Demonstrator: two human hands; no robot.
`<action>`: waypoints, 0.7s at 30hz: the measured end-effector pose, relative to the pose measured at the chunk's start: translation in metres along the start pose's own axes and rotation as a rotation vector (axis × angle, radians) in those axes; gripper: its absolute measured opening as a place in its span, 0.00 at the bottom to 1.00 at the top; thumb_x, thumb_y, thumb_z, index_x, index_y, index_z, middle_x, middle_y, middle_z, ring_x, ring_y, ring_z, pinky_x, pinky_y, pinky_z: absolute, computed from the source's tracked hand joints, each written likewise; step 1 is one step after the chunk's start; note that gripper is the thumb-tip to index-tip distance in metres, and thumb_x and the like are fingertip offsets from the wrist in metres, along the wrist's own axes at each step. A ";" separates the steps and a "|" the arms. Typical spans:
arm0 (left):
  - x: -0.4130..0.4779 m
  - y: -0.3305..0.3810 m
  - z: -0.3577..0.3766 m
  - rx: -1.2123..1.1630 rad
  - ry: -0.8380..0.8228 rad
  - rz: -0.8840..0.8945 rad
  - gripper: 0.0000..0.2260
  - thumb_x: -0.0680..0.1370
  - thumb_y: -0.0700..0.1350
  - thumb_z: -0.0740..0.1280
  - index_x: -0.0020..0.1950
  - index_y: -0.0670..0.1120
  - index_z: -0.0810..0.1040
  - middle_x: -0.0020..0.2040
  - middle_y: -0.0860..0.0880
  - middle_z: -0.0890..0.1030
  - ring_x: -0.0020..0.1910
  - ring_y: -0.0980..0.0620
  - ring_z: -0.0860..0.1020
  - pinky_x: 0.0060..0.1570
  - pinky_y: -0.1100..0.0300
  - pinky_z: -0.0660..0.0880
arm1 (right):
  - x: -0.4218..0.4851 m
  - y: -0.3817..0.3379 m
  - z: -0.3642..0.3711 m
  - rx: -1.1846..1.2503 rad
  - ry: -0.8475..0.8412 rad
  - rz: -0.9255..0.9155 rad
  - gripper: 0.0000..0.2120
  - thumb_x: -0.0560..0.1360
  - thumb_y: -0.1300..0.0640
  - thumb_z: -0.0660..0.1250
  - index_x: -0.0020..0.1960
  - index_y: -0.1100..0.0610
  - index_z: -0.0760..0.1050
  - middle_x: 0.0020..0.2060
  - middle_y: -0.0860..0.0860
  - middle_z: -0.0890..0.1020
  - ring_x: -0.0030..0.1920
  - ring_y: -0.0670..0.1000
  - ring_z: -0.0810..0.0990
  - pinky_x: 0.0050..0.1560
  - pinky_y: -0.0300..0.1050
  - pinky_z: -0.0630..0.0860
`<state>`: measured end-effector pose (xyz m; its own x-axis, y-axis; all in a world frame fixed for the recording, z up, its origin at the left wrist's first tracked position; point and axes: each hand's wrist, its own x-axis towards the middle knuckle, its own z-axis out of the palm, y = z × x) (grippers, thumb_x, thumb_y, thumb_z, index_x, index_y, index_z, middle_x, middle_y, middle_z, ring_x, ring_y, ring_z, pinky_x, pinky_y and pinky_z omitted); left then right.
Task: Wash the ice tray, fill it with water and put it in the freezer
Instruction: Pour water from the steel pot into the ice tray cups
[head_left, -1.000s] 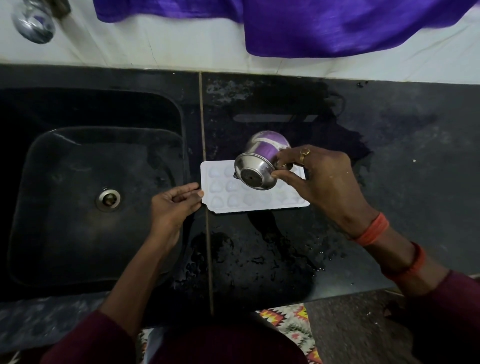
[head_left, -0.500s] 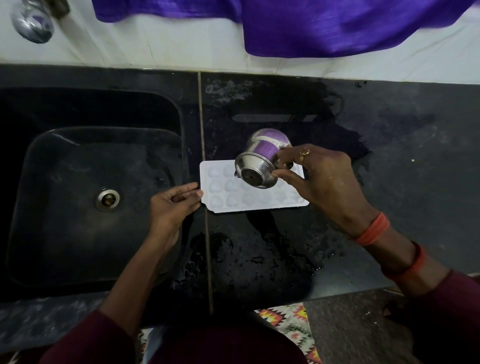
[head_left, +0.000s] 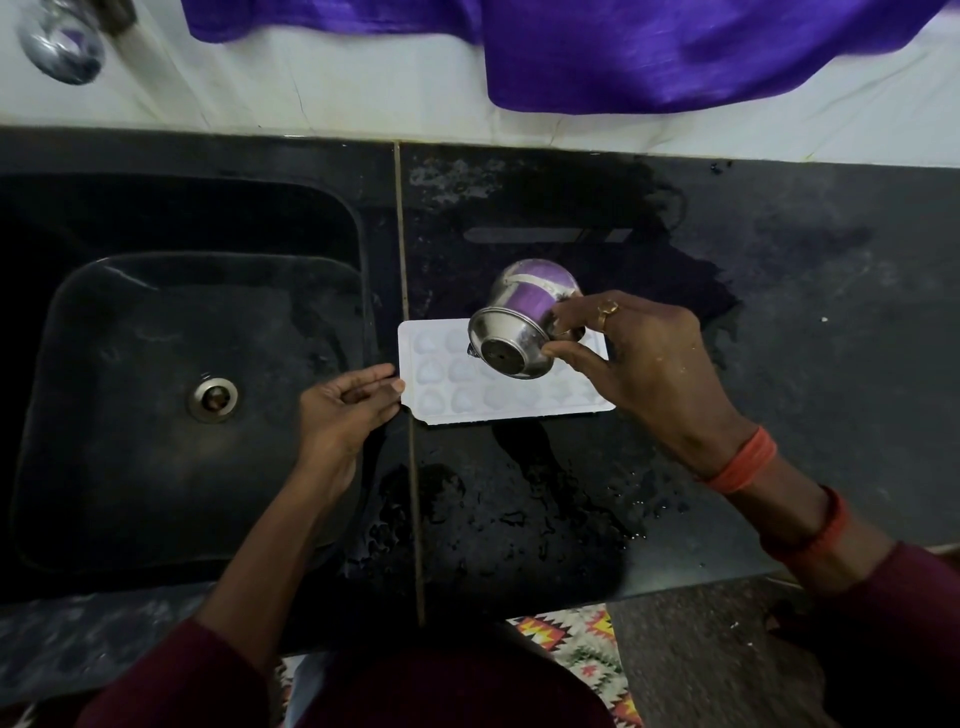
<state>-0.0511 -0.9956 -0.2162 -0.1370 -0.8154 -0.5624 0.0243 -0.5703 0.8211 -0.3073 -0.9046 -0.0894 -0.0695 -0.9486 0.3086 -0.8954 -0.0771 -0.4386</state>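
Note:
A white ice tray (head_left: 452, 395) lies flat on the wet black counter (head_left: 779, 322), just right of the sink. My right hand (head_left: 644, 369) grips a small steel pot (head_left: 519, 322) and holds it tipped on its side over the tray's middle, mouth facing left and down. The pot hides part of the tray's cavities. My left hand (head_left: 345, 415) rests at the tray's left edge, straight fingertips touching its rim.
A black sink (head_left: 156, 322) with a steel drain (head_left: 213, 399) fills the left. A steel tap (head_left: 60, 39) sits at the top left. Purple cloth (head_left: 649, 52) hangs over the white wall behind. Water puddles lie on the counter in front of the tray.
The pot has shifted very slightly over the tray; both hands stay almost where they were.

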 end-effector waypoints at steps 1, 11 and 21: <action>0.000 0.000 0.000 0.000 0.000 -0.002 0.11 0.73 0.36 0.76 0.55 0.40 0.84 0.44 0.46 0.87 0.42 0.56 0.85 0.43 0.66 0.81 | 0.000 0.000 0.000 -0.002 0.001 -0.001 0.08 0.73 0.52 0.77 0.47 0.56 0.83 0.45 0.49 0.86 0.46 0.50 0.86 0.44 0.49 0.83; 0.000 0.000 0.000 0.008 0.002 0.006 0.12 0.73 0.35 0.76 0.56 0.38 0.83 0.45 0.45 0.87 0.42 0.56 0.85 0.43 0.66 0.81 | 0.001 -0.001 -0.002 0.006 -0.005 0.017 0.07 0.73 0.53 0.77 0.47 0.56 0.83 0.45 0.49 0.86 0.45 0.50 0.85 0.44 0.47 0.82; 0.000 0.000 0.000 0.014 0.005 -0.001 0.12 0.73 0.36 0.76 0.56 0.39 0.84 0.44 0.47 0.87 0.42 0.56 0.85 0.43 0.66 0.81 | 0.002 -0.005 -0.010 0.050 -0.003 0.086 0.08 0.72 0.52 0.78 0.48 0.55 0.85 0.43 0.47 0.85 0.42 0.42 0.82 0.48 0.30 0.76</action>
<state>-0.0515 -0.9958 -0.2160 -0.1324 -0.8155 -0.5634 0.0104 -0.5695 0.8219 -0.3069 -0.9029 -0.0783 -0.1443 -0.9532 0.2658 -0.8631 -0.0101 -0.5049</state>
